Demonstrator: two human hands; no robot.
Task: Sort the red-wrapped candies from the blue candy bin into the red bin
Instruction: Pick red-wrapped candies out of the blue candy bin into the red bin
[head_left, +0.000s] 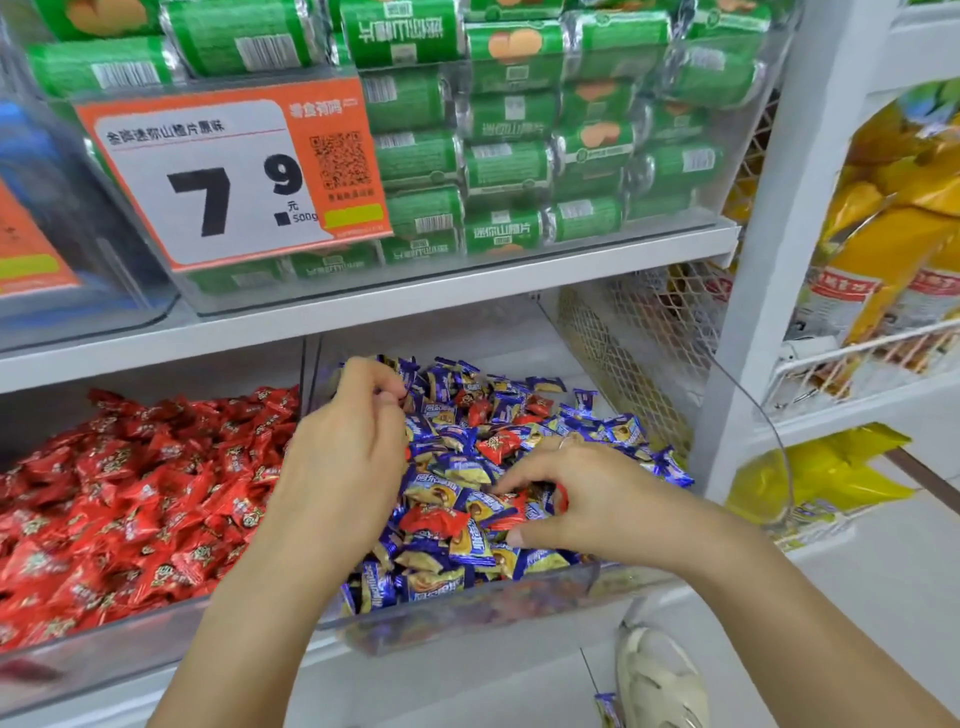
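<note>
Red-wrapped candies (498, 446) lie scattered among blue ones in the blue candy bin (467, 613), at lower centre of the frame; several show near the middle and the far side of the pile. The red bin (104, 644), lower left, stands just beside it, the two clear walls meeting between them. We see the right hand (576, 499), lower right of centre, with fingers curled down into the pile and red wrapper showing between fingertips and palm, so we judge it to be pinching red candy. The left hand (343, 457), at centre, has fingers curled with the tips drawn together at its top; whether it holds a candy we cannot tell. To do this step well, we would pinch each red candy by its twisted end, lift it free of its blue neighbours, and check that no blue piece rides along before carrying it left over the dividing wall. A blue candy (607, 711) lies on the floor at bottom, beside a shoe (660, 680).
</note>
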